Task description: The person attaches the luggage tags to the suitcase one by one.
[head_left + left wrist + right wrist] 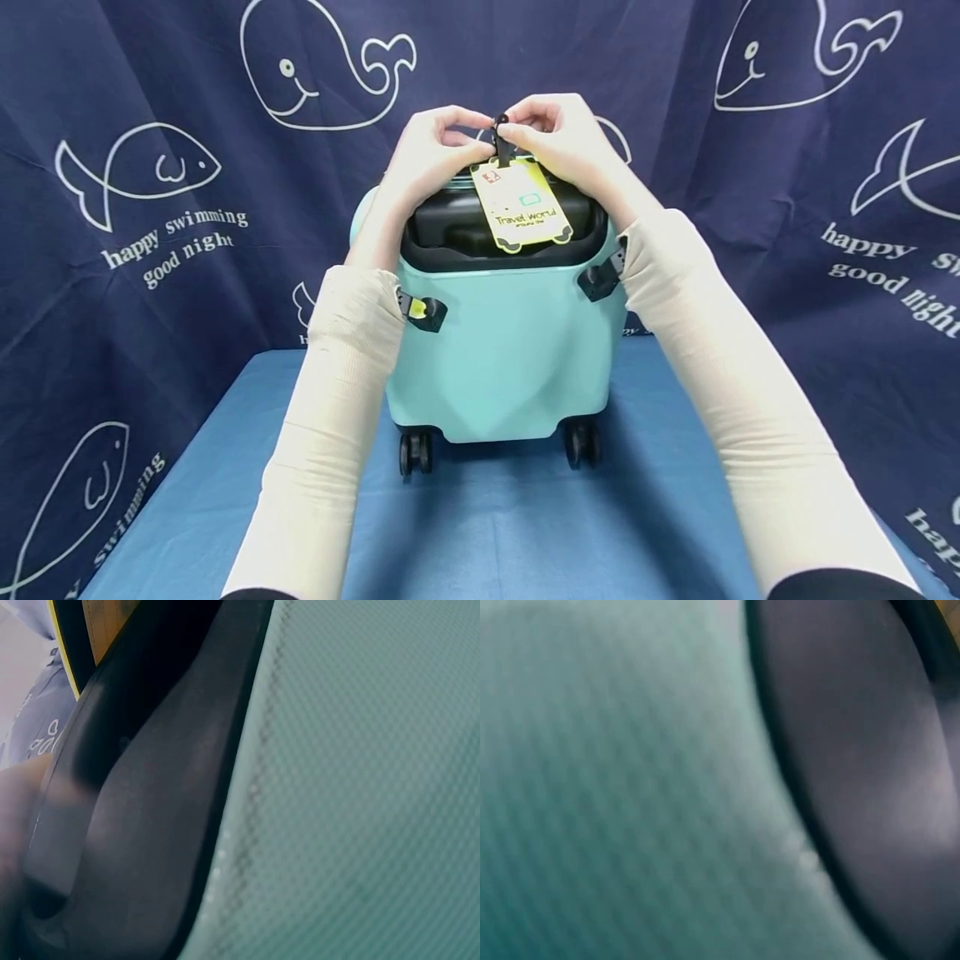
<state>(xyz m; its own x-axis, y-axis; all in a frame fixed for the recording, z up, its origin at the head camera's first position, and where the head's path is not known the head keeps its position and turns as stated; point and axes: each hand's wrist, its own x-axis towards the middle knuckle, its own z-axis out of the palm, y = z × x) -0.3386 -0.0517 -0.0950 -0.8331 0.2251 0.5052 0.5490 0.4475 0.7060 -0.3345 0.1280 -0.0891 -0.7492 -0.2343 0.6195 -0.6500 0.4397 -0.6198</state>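
A mint-green suitcase (502, 358) stands upright on its black wheels, with a black panel across its upper front. Above that panel, a yellow luggage tag (522, 204) printed "Travel World" hangs from a black strap (503, 150). My left hand (438, 150) pinches the strap from the left, thumb and fingertips at its upper end. From the other side my right hand (562, 137) pinches the strap's top between thumb and forefinger. The left wrist view has the suitcase's textured shell (360, 787) beside the black panel; the right wrist view shows the same shell (615, 787), blurred.
A blue cloth (480, 533) covers the table under the suitcase. Behind hangs a dark blue curtain (172, 67) with white whale and fish drawings and lettering. A black wheel (581, 442) shows at the suitcase's lower right.
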